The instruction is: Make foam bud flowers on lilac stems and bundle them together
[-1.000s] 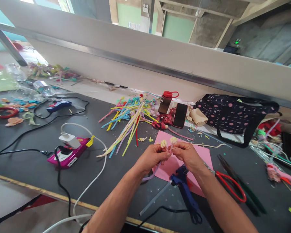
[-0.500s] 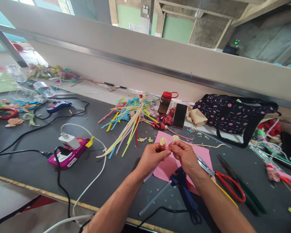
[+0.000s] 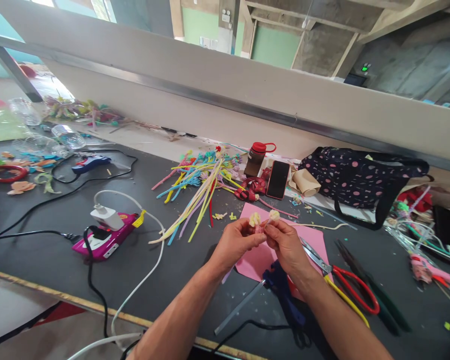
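My left hand (image 3: 240,242) is closed, thumb and fingers pinching a pale-yellow pipe-cleaner flower (image 3: 254,219) with some pink at its base. A second pale-yellow pipe-cleaner flower (image 3: 274,215) rises from the closed fingertips of my right hand (image 3: 285,242). The fingertips nearly meet, and the stems between them are largely hidden. Under the hands lies a pink sheet (image 3: 253,262). A dark blue glue gun (image 3: 283,290) with a clear glue stick rests below them. Red-handled scissors (image 3: 354,287) lie beside my right forearm, partly over a dark green-handled tool (image 3: 382,300).
Pipe cleaners (image 3: 193,200) are piled beyond my hands. A red-capped bottle (image 3: 255,161), a phone (image 3: 278,179) and a patterned bag (image 3: 356,175) stand along the partition. To the left are a magenta power strip (image 3: 112,242), its cables and another blue tool (image 3: 92,164).
Both hands have shifted slightly, and the two flowers have moved a little to the right. The left flower shows more fully now. Both pinches stay closed.
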The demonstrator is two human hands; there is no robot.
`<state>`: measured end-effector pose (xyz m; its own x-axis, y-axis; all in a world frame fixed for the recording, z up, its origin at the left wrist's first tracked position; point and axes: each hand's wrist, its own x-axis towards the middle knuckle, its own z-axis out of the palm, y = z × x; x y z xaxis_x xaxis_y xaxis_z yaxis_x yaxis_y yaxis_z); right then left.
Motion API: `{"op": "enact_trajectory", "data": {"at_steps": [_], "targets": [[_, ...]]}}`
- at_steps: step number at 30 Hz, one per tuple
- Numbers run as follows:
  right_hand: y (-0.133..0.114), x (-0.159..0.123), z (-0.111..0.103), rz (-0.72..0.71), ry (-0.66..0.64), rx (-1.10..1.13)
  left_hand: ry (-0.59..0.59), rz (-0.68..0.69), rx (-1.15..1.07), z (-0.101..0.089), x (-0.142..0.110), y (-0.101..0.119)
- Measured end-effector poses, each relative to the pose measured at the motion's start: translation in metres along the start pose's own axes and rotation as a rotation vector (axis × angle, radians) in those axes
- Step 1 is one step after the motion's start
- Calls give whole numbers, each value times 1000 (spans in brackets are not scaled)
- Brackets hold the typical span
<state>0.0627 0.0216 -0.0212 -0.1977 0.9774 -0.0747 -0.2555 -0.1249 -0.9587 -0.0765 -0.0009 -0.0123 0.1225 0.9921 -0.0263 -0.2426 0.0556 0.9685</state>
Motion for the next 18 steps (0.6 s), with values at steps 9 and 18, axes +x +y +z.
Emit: {"op": "enact_trajectory", "data": {"at_steps": [9,18], "targets": [[3,-2,2,-41,12,16,68,43,144,-1,0,-3],[2,-1,2,-59,5,14,94,42,209,-3,1,-10]]}}
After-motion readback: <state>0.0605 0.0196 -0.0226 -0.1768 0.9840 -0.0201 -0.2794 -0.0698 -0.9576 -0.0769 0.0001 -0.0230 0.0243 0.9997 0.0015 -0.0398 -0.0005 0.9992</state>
